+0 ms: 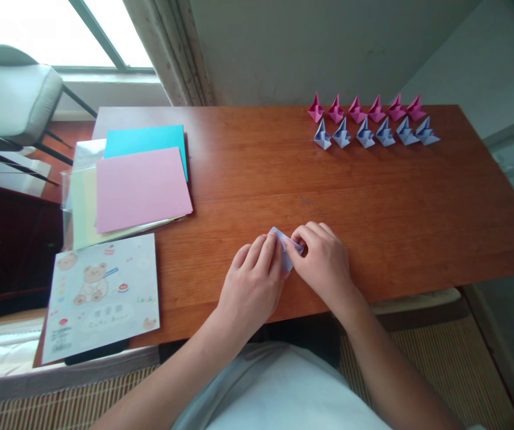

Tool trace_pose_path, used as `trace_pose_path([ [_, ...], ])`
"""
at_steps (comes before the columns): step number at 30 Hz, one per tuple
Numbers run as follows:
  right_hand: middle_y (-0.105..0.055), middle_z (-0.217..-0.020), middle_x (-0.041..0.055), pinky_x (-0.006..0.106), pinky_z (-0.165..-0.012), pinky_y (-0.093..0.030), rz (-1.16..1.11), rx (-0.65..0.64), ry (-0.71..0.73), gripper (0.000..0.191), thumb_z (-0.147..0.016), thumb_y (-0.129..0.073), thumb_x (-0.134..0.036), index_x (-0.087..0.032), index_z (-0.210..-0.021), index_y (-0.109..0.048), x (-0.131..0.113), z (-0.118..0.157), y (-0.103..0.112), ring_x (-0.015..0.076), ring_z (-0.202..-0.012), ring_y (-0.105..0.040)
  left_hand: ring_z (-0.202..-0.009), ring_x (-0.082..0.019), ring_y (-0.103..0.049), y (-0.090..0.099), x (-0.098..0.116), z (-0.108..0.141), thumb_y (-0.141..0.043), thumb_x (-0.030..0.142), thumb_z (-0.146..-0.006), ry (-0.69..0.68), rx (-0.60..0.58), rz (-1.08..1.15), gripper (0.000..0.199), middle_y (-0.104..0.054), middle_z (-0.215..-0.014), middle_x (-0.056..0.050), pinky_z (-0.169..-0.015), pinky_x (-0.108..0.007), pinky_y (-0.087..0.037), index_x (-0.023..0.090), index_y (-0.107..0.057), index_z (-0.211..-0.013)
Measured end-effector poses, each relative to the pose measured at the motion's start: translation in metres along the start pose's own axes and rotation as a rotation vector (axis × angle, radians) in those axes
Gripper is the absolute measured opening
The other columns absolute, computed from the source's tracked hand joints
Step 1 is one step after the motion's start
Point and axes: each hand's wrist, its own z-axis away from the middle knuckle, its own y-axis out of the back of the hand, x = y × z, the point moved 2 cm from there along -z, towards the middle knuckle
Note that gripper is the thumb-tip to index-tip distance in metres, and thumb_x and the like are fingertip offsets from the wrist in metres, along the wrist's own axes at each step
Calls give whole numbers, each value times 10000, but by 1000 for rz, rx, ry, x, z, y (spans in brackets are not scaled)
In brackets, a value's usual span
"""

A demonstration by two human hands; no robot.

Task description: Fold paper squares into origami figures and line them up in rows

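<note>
A small piece of pale lavender folded paper [287,261] lies between my hands near the front edge of the wooden table [239,173]. My left hand [253,278] presses on its left side, fingers together and covering much of it. With thumb and forefinger, my right hand [322,257] pinches the paper's right corner. Parts of the folds are hidden under the fingers. At the far right stand two rows of folded paper figures: pink origami figures [377,110] behind, and pale lavender origami figures [365,134] in front.
On the left lie pink paper sheets [143,188], blue sheets [144,140] and clear plastic wrapping. A bear-printed paper pack [102,292] reaches the table's front left edge. A chair [15,98] stands beyond the table's left side, by the window.
</note>
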Motion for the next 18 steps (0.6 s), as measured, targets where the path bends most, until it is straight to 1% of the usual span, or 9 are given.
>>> trace_pose_path([
  [3, -653, -817, 31, 342, -766, -425, -63, 7, 32, 183, -958, -606, -345, -229, -817, -605, 3, 2, 1, 216, -819, -562, -1322, -299, -555, -1, 0, 1, -486, 258, -997, 2, 9, -18, 410, -590, -1455, -163, -1048, -407, -467, 73, -604, -1343],
  [5, -668, -903, 53, 353, -821, -447, -101, 20, 83, 146, -987, -555, -306, -215, -949, -662, 5, 6, 3, 224, -880, -574, -1320, -297, -559, -2, 0, 1, -486, 267, -1001, 1, 13, -23, 408, -590, -1457, -160, -1046, -407, -472, 70, -609, -1337],
  [8, -663, -1067, 88, 379, -878, -461, -109, -2, 200, 284, -1007, -482, -227, -223, -1220, -671, 7, 11, 4, 238, -981, -567, -1321, -300, -559, -2, 1, 0, -494, 257, -996, -5, 24, -26, 411, -580, -1466, -173, -1047, -414, -477, 61, -604, -1340],
  [10, -650, -1123, 96, 395, -873, -465, -84, -41, 257, 363, -998, -484, -207, -246, -1324, -639, 7, 14, 4, 247, -1001, -556, -1325, -301, -555, -2, 1, 0, -496, 250, -991, -8, 25, -25, 423, -572, -1472, -178, -1050, -413, -479, 55, -591, -1355],
  [13, -641, -1127, 99, 409, -860, -467, -45, -65, 273, 397, -986, -504, -212, -257, -1360, -629, 7, 13, 3, 255, -991, -546, -1325, -303, -555, -1, 1, 0, -493, 248, -988, -9, 23, -19, 437, -568, -1474, -185, -1056, -414, -479, 49, -578, -1367],
  [18, -638, -1113, 101, 409, -857, -467, -21, -78, 273, 402, -993, -501, -223, -255, -1373, -627, 5, 11, 0, 256, -984, -538, -1345, -300, -542, -1, -1, 0, -489, 246, -982, 5, 3, 11, 454, -555, -1487, -182, -1087, -412, -461, 60, -555, -1391],
])
